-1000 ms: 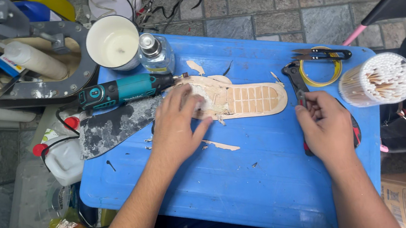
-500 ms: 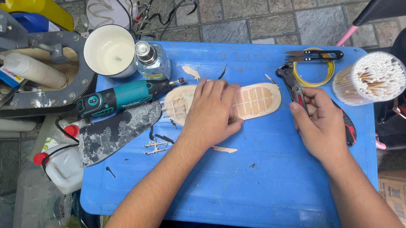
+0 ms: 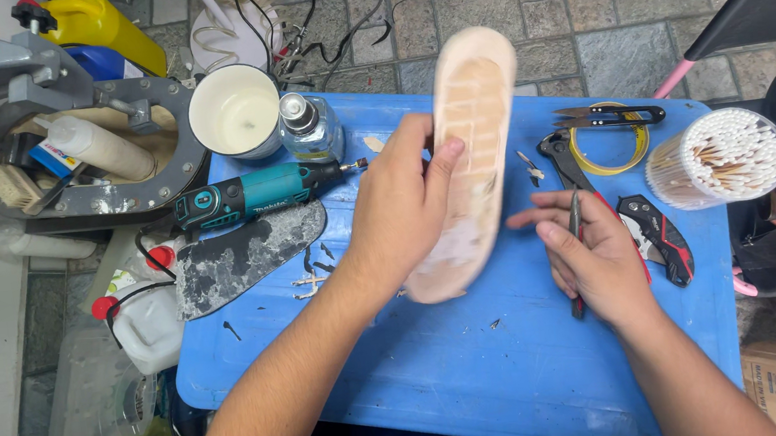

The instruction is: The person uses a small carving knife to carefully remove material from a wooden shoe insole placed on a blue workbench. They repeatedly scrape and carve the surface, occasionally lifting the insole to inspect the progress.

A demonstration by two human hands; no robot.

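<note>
Two hands work above a blue lid (image 3: 444, 385) that serves as a table top. The left hand (image 3: 402, 212) is closed around a pale shoe sole (image 3: 471, 142); the thumb lies across its ribbed face and the other fingers are behind it. The sole is lifted off the blue surface and stands nearly upright, its rounded end pointing away from the person and its lower end just over the lid. The right hand (image 3: 594, 259) is just beside the lower part of the sole, not touching it. It is half closed and holds a thin dark tool (image 3: 577, 251) between the fingers; what kind of tool I cannot tell.

On the lid, to the left, lie a teal rotary tool (image 3: 251, 196) and a grey worn sole piece (image 3: 243, 254). Near the right hand lie black pliers (image 3: 563, 163), a folding knife with red parts (image 3: 661, 235), small scissors (image 3: 612, 114) and a round tub of cotton swabs (image 3: 716, 157). A white cup (image 3: 235, 111) and a small glass bottle (image 3: 309, 127) stand at the far edge.
</note>
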